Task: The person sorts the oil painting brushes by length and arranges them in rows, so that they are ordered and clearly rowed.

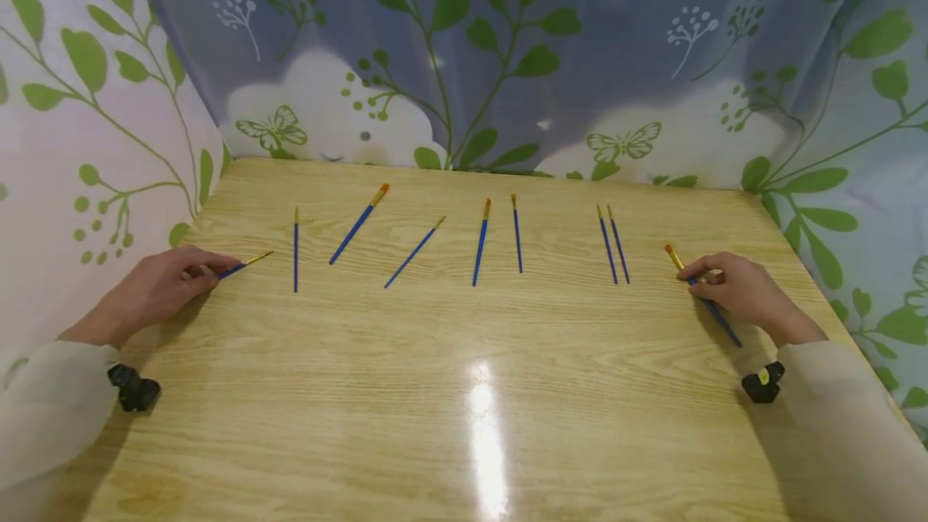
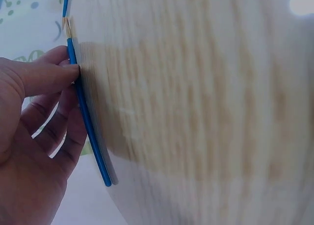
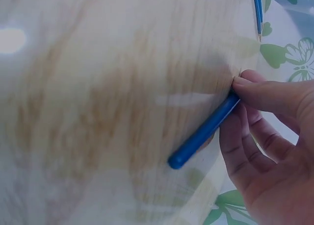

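Observation:
At the table's left side, my left hand [image 1: 165,283] pinches a thin blue paintbrush [image 1: 254,259] between thumb and fingers. In the left wrist view the thumb presses on the blue handle [image 2: 89,119], whose lower end lies close over the wood. On the right, my right hand [image 1: 743,290] pinches a thicker blue paintbrush [image 1: 719,321] near its gold ferrule, orange bristles pointing to the back. Its rounded handle end [image 3: 179,159] faces the wrist camera, and the bristles are hidden there. The thin paintbrush [image 1: 296,256] nearest my left hand lies on the table.
More paintbrushes lie spread between the hands: a broad one [image 1: 355,230], a slanted thin one [image 1: 413,254], two near the middle [image 1: 481,246], and a side-by-side pair [image 1: 607,248]. The wooden table [image 1: 362,393] meets a leaf-patterned curtain [image 1: 500,103] at its back edge.

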The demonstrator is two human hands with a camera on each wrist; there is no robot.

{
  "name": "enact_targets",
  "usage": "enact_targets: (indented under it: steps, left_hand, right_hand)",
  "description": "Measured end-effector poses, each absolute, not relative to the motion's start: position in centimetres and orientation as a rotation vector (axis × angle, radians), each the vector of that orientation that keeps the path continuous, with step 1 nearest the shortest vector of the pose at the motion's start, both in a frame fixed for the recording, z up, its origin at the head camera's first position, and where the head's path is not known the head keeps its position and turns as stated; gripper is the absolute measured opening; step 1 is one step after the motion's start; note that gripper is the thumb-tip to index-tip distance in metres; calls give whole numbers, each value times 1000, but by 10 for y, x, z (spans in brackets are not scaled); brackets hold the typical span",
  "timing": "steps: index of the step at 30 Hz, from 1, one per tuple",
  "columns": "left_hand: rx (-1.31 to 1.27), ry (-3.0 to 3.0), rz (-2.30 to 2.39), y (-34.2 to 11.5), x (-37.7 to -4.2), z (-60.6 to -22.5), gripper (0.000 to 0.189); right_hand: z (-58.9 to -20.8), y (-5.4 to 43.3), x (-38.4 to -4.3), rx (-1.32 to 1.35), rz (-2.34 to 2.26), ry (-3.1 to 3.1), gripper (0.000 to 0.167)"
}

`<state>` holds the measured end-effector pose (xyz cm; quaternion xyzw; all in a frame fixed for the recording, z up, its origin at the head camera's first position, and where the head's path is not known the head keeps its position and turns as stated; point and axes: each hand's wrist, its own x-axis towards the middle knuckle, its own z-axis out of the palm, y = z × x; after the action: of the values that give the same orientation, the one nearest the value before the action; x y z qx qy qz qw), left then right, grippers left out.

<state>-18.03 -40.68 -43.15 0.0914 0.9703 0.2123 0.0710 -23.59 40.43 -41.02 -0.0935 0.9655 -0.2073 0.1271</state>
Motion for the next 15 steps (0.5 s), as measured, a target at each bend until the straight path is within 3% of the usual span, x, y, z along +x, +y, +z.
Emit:
enact_targets:
  steps: [15]
  left_hand:
    - [228,2926,614,-404,-182,-428,29]
  right_hand:
    - [-414,407,-236,-264,-625,2829,26]
